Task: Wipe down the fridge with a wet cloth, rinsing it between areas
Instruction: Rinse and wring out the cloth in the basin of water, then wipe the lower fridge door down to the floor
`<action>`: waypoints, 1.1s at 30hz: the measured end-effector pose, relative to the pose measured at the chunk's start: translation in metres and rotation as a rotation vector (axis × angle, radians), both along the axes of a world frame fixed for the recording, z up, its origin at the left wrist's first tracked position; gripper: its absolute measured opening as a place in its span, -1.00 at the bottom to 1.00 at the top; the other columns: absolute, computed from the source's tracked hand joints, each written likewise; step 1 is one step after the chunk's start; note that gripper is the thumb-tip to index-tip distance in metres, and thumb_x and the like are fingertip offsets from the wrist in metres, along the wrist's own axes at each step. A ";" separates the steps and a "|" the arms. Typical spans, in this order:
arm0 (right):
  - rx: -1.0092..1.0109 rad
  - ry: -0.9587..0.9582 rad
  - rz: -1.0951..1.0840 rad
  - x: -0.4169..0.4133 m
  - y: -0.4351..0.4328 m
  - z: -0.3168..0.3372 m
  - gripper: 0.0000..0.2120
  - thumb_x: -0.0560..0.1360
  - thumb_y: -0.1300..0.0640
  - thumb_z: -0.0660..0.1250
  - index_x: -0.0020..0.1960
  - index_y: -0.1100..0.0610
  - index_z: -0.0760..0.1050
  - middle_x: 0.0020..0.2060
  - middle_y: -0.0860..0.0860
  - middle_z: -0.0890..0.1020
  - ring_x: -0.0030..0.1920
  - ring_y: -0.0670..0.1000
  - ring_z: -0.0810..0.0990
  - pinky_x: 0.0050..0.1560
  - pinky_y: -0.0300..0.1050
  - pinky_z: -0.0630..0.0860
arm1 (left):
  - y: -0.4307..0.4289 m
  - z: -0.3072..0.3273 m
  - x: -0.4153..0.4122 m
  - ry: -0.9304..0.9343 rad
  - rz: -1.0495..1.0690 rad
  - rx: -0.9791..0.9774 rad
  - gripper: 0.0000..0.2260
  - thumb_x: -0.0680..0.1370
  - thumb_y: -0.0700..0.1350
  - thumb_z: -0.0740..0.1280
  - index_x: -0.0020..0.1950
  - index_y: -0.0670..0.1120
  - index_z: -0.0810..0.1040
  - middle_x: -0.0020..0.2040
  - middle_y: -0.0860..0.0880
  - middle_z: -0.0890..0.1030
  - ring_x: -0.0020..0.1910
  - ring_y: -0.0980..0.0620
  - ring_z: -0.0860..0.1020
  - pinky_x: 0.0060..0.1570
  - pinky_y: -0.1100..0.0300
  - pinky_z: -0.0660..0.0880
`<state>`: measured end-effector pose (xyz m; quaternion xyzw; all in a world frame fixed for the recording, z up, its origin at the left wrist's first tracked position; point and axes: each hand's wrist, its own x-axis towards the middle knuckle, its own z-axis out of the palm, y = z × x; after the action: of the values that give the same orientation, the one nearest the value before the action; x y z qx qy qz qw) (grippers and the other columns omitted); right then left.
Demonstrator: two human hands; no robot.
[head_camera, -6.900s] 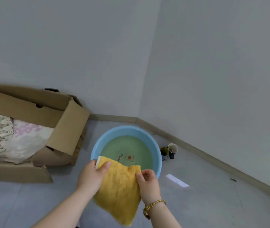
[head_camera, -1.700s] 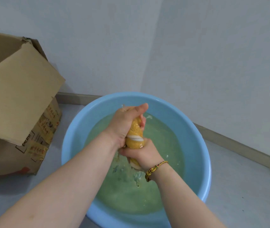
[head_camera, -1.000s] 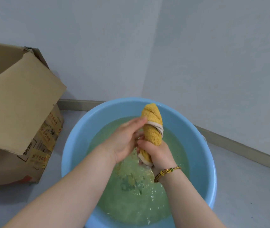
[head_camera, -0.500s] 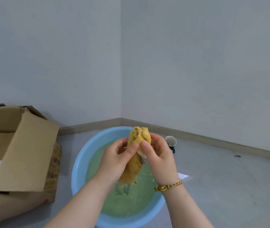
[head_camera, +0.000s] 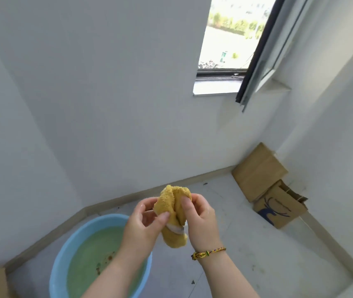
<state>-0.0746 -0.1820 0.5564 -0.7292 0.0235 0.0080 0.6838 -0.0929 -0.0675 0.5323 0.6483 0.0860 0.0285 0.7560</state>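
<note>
Your left hand (head_camera: pixel 144 224) and right hand (head_camera: pixel 199 218) both pinch one bunched cloth (head_camera: pixel 174 214); one basin (head_camera: pixel 61 261) below, two boxes (head_camera: pixel 270 186).

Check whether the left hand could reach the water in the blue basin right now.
Probably yes: the left hand is just above the uncovered blue basin, with nothing over the water, though it and the right hand both grip the yellow cloth.
</note>
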 end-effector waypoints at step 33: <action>0.401 0.108 -0.741 -0.362 -0.453 0.038 -0.87 0.23 0.25 0.43 -0.21 0.17 0.62 -0.27 0.08 0.70 -0.25 0.02 0.68 -0.31 -0.16 0.60 | -0.477 0.065 -0.206 0.140 -0.910 0.055 -0.94 0.54 -0.20 0.24 -0.08 -0.04 0.46 -0.22 -0.08 0.58 -0.26 0.00 0.53 -0.30 0.19 0.48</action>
<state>-0.4367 -0.6345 0.5942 -0.5225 0.3179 -0.1955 0.7666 -0.2993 -0.5443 0.5972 0.6402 -0.1574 -0.3477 0.6666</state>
